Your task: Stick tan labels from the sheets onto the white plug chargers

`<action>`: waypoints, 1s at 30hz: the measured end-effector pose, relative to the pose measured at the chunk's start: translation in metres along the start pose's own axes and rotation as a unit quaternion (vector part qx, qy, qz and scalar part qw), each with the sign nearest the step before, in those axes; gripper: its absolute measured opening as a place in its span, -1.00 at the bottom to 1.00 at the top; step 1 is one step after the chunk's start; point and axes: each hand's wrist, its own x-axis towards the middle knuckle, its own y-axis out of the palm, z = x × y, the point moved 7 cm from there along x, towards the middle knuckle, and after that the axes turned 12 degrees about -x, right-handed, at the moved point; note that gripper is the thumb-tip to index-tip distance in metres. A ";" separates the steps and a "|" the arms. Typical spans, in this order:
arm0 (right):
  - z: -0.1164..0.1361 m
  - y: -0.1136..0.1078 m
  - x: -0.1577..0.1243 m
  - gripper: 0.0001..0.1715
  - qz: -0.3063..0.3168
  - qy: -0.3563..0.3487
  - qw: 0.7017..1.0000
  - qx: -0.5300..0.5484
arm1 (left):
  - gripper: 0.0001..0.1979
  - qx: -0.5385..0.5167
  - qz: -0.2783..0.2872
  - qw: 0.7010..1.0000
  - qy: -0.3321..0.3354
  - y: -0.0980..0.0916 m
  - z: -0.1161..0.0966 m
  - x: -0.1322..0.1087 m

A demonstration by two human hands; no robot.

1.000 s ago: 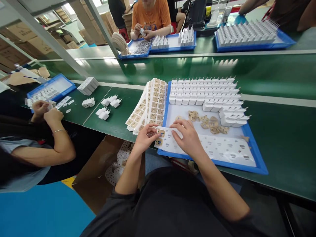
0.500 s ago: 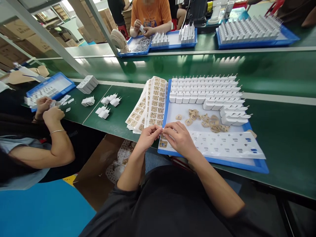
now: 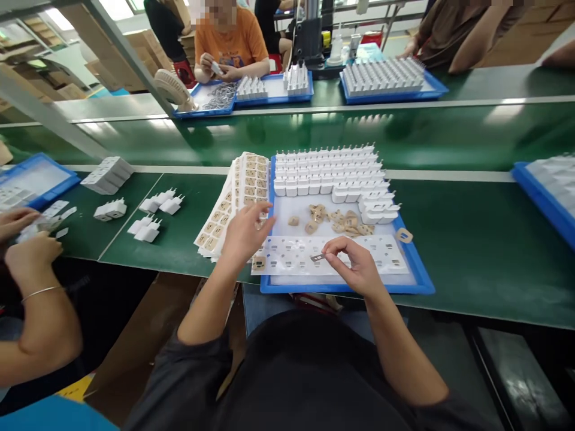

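Observation:
My right hand (image 3: 353,266) pinches a small sticker (image 3: 317,257) just above a white backing sheet (image 3: 381,258) lying along the front of a blue tray (image 3: 420,276). My left hand (image 3: 245,232) hovers, fingers loosely spread and holding nothing, over the left rim of the tray beside a fanned stack of tan sticker sheets (image 3: 233,200). Rows of white plug adapters (image 3: 330,173) fill the back of the tray. Several peeled tan pieces (image 3: 335,218) lie in its middle.
A green conveyor belt (image 3: 449,137) runs behind the tray. Loose adapters (image 3: 155,215) lie to the left, near a co-worker's hands (image 3: 22,239). Another blue tray (image 3: 545,191) sits at the right edge. People work at trays (image 3: 390,78) across the belt. A cardboard box (image 3: 148,335) stands below.
The hands have separated: my right hand drew a sticker off rightward over the backing sheet, my left hand rose toward the sticker sheets. The view shifted right, bringing a tray in at the right edge.

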 end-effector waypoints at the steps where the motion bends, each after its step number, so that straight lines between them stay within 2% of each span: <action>1: 0.001 0.000 -0.002 -0.92 -0.008 -0.009 1.000 -0.013 | -0.69 0.005 0.033 0.998 0.053 0.015 -0.019 0.014; 4: 0.009 0.004 -0.006 -0.94 -0.022 -0.051 0.996 -0.068 | -0.60 0.037 0.112 0.974 0.195 0.073 -0.071 0.053; 6: 0.013 0.006 -0.008 -0.93 -0.036 -0.066 0.993 -0.091 | -0.49 0.065 0.146 0.961 0.227 0.112 -0.088 0.075; 9: 0.005 -0.009 -0.013 -0.93 -0.082 -0.033 0.990 -0.109 | -0.39 0.105 0.159 0.958 0.215 0.155 -0.094 0.099; 12: -0.020 -0.051 -0.028 -0.92 -0.173 0.045 0.966 -0.186 | -0.47 0.122 0.140 0.961 0.207 0.172 -0.092 0.107; 15: -0.051 -0.102 -0.050 -0.85 -0.287 0.142 0.897 -0.304 | -0.63 0.120 0.124 0.960 0.222 0.174 -0.090 0.103; 17: -0.071 -0.118 -0.057 -0.84 -0.283 0.203 0.878 -0.328 | -0.69 0.117 0.122 0.959 0.226 0.173 -0.090 0.099; 20: -0.086 -0.117 -0.057 -0.83 -0.237 0.259 0.881 -0.317 | -0.72 0.111 0.112 0.963 0.219 0.162 -0.091 0.096; 22: -0.083 -0.111 -0.055 -0.81 -0.220 0.256 0.891 -0.305 | -0.74 0.078 0.102 0.970 0.208 0.147 -0.093 0.094; 24: -0.076 -0.107 -0.051 -0.79 -0.213 0.228 0.906 -0.286 | -0.75 -0.004 0.104 0.979 0.173 0.126 -0.090 0.089; 26: -0.069 -0.107 -0.051 -0.78 -0.227 0.203 0.914 -0.270 | -0.71 -0.136 0.121 0.979 0.097 0.106 -0.081 0.077; 28: -0.063 -0.107 -0.052 -0.77 -0.263 0.193 0.916 -0.233 | -0.60 -0.295 0.137 0.945 -0.002 0.090 -0.068 0.055; 30: -0.056 -0.099 -0.050 -0.78 -0.284 0.180 0.930 -0.150 | -0.45 -0.445 0.141 0.880 -0.084 0.082 -0.057 0.025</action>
